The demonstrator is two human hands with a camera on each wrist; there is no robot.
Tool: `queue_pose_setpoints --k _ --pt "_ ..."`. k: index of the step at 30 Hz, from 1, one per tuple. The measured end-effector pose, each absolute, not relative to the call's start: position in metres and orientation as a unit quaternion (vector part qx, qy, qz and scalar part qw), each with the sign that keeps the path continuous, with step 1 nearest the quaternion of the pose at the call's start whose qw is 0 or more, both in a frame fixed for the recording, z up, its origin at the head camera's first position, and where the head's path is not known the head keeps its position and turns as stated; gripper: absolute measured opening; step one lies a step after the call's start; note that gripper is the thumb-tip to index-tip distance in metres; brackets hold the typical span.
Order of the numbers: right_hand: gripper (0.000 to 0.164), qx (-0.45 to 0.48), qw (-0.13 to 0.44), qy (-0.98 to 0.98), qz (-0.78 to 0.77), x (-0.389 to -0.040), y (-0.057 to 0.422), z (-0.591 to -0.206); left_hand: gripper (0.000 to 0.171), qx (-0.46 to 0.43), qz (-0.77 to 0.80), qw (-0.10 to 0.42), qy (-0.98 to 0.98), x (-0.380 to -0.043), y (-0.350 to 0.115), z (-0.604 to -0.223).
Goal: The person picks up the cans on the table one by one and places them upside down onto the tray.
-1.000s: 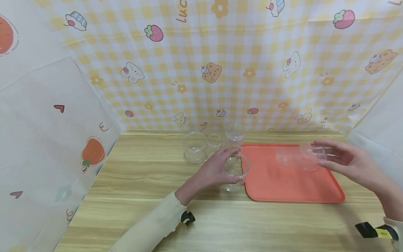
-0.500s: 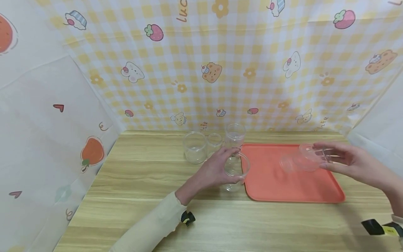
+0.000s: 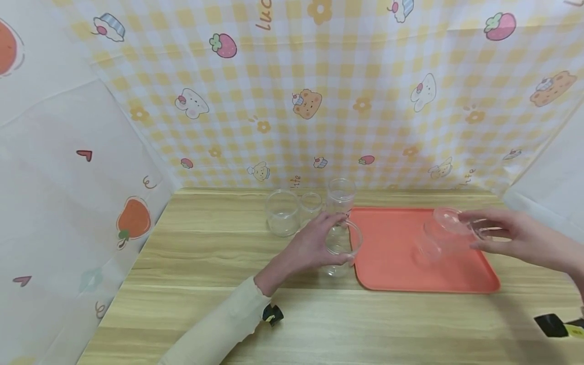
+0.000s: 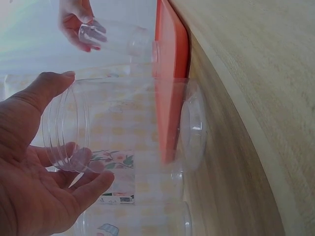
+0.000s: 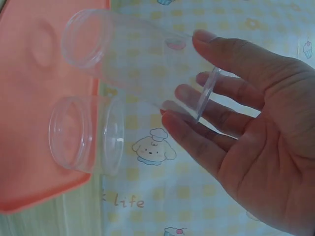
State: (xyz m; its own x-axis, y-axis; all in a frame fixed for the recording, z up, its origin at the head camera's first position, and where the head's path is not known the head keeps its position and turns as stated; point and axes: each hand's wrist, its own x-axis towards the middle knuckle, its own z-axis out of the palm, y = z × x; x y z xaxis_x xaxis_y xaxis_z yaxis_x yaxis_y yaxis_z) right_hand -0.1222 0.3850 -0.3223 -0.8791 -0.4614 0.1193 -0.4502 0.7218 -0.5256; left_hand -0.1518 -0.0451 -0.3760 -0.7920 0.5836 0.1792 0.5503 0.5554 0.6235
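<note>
My left hand (image 3: 315,241) grips the rim end of a wide clear jar (image 4: 133,118), thumb on one side and fingers on the other. That jar stands upright on the table beside the tray's left edge. Over the orange tray (image 3: 392,268) my right hand (image 3: 515,233) holds a slimmer clear jar (image 5: 140,59) by its flat end. It is tilted, and its ridged end points down toward the tray. A short clear jar (image 5: 78,132) stands on the tray near this jar; transparency blurs their outlines in the head view.
Behind my left hand stand a wide clear jar (image 3: 283,215), a small clear jar (image 3: 312,203) and a tall clear jar (image 3: 341,195). A floral label (image 4: 115,169) shows in the left wrist view. A checked cloth (image 3: 274,76) hangs behind the wooden table (image 3: 210,253).
My right hand has moved slightly right and down, and the slim jar has tilted so its far end swings lower toward the tray's front. The left hand stays on its jar.
</note>
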Motion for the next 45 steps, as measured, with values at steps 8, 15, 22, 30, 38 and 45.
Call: queue_pose_setpoints --k 8,15,22,30,38,45 --pt "0.056 -0.248 0.025 0.947 -0.202 -0.123 0.388 -0.318 0.089 0.322 0.334 0.022 0.885 -0.153 -0.045 -0.375" --pt "0.058 -0.241 0.064 0.95 -0.186 -0.128 0.388 -0.317 0.089 0.328 0.336 0.023 0.883 -0.154 -0.044 -0.376" --pt "0.06 -0.212 0.093 0.958 -0.17 -0.129 0.382 -0.317 0.09 0.324 0.329 0.026 0.886 -0.154 -0.044 -0.375" --pt "0.062 -0.192 0.105 0.964 -0.148 -0.13 0.378 -0.321 0.092 0.312 0.31 0.04 0.897 -0.153 -0.043 -0.372" --pt "0.064 -0.189 0.106 0.965 -0.145 -0.132 0.378 -0.325 0.092 0.32 0.265 0.054 0.908 -0.152 -0.04 -0.362" --pt "0.063 -0.207 0.076 0.965 -0.139 -0.13 0.376 -0.329 0.09 0.316 0.177 0.078 0.929 -0.15 -0.03 -0.341"
